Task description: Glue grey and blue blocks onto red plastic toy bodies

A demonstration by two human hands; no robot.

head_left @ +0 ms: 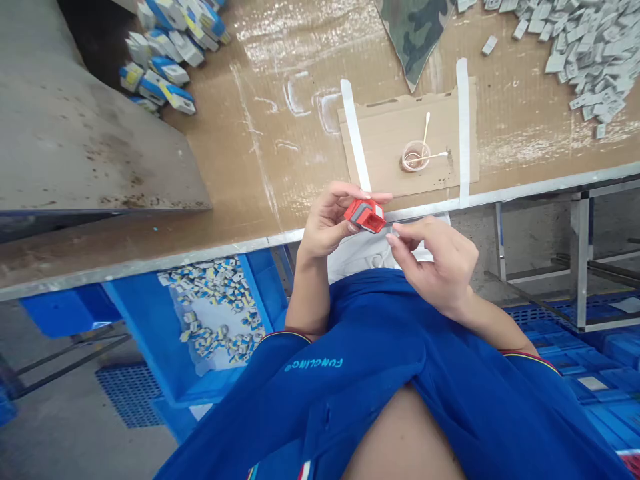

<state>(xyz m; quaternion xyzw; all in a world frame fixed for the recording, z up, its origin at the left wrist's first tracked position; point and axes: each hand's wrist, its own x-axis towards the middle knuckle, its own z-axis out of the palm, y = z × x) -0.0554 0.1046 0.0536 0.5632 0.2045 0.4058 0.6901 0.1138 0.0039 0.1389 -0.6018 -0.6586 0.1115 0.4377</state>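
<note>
My left hand [333,220] grips a small red plastic part [367,215] with a grey band and a white patch, its hollow side turned toward me. Close beside it, my right hand [433,257] has thumb and forefinger pinched together. Something small and pale may be between those fingertips, too small to make out. Both hands are over the table's front edge. Beyond them on the table, a small clear cup [415,157] with cotton swabs [427,128] stands on a cardboard sheet [383,143] under strips of white tape [355,137].
Small grey-white pieces [595,53] are heaped at the back right. Blue, white and yellow parts [167,70] lie at the back left near a grey metal housing [90,140]. Under the table, a blue crate [150,333] holds many similar parts. A camouflage cloth [417,33] hangs over the cardboard's far side.
</note>
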